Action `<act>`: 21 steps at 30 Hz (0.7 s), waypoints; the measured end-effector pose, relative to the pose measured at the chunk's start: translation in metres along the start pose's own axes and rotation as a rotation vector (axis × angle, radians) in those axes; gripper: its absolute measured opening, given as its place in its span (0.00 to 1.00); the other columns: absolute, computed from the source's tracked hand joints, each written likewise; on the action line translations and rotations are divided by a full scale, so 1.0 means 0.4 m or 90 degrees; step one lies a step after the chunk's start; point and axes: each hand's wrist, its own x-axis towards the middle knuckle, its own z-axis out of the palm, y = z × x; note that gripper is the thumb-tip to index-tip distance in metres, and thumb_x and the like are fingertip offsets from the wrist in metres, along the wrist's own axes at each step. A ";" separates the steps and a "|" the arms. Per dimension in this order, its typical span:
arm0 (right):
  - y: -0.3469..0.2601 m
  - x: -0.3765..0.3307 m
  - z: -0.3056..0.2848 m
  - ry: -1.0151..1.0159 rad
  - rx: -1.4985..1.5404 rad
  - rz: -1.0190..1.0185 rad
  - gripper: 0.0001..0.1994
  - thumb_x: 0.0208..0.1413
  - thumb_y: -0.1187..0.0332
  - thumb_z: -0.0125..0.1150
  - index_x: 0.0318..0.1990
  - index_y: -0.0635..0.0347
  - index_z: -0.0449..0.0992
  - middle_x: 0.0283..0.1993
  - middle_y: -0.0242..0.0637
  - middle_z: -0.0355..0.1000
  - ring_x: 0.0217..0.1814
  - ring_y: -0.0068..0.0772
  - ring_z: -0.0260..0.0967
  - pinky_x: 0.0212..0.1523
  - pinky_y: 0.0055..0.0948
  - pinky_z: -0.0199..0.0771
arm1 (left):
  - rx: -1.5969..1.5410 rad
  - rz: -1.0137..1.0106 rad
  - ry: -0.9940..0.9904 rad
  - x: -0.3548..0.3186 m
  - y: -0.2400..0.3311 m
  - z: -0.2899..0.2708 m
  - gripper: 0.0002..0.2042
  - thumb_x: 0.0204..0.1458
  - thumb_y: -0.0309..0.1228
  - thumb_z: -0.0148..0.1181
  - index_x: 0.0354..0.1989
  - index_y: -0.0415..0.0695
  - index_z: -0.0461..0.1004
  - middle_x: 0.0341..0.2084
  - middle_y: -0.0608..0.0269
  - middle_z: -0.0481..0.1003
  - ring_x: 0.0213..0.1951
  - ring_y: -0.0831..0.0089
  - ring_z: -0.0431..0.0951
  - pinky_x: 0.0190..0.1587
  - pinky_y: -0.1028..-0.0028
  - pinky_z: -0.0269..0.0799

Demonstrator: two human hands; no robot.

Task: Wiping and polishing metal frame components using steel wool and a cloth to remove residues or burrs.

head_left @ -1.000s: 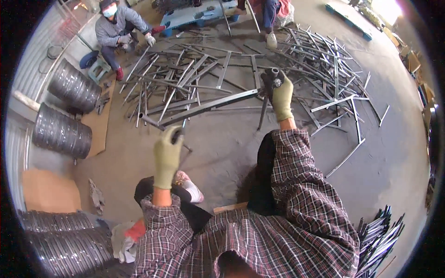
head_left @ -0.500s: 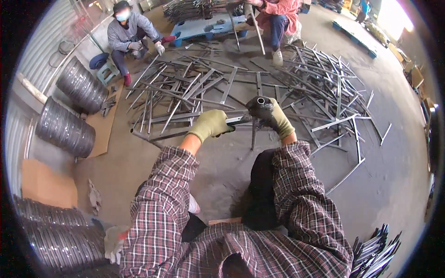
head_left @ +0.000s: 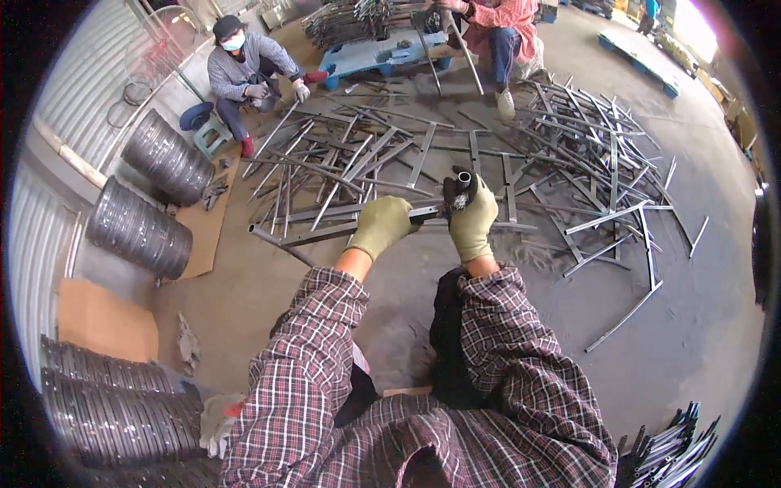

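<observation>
I hold a grey welded metal tube frame (head_left: pixel 321 235) in front of my knees. My left hand (head_left: pixel 382 226), in a yellow-green glove with dark fingers, is closed around its crossbar. One leg of the frame sticks out beyond that hand, its round open end at the left. My right hand (head_left: pixel 476 221), gloved alike, is wrapped around the other tube near its open end (head_left: pixel 464 177). A grey, shiny crumpled wad (head_left: pixel 460 200) shows at the right fingers, against the tube; its kind is unclear. The right fingertips are partly hidden.
Tangled heaps of metal frames (head_left: pixel 598 150) cover the floor ahead. Two people sit beyond, one in a checked jacket (head_left: pixel 248 65), one in a red top (head_left: pixel 500 24). Black coiled bundles (head_left: pixel 140 228) stand left; cut tubes (head_left: pixel 671 451) lie lower right.
My right hand has turned more upright around the tube and come slightly nearer my left hand. The left fingers have closed further on the crossbar. The whole view has shifted a little.
</observation>
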 end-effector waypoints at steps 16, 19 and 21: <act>0.039 0.193 -0.077 -0.715 0.431 0.111 0.24 0.41 0.73 0.64 0.50 0.67 0.75 0.32 0.26 0.72 0.33 0.16 0.66 0.36 0.19 0.68 | -0.024 0.061 0.041 -0.016 -0.002 0.010 0.12 0.45 0.43 0.62 0.27 0.48 0.81 0.27 0.53 0.79 0.32 0.53 0.80 0.36 0.57 0.75; 0.009 0.148 -0.074 -0.590 0.507 0.235 0.25 0.46 0.74 0.62 0.55 0.67 0.72 0.40 0.34 0.77 0.41 0.22 0.71 0.44 0.24 0.72 | 0.001 0.030 0.026 -0.014 -0.013 0.005 0.11 0.44 0.40 0.62 0.28 0.46 0.82 0.28 0.51 0.79 0.34 0.54 0.81 0.38 0.59 0.77; 0.040 0.106 -0.064 -0.549 0.356 0.208 0.20 0.51 0.76 0.62 0.53 0.67 0.74 0.40 0.37 0.77 0.42 0.23 0.72 0.43 0.24 0.73 | 0.009 0.049 0.021 -0.007 -0.008 0.001 0.12 0.44 0.41 0.63 0.28 0.46 0.82 0.28 0.52 0.80 0.34 0.55 0.81 0.38 0.60 0.77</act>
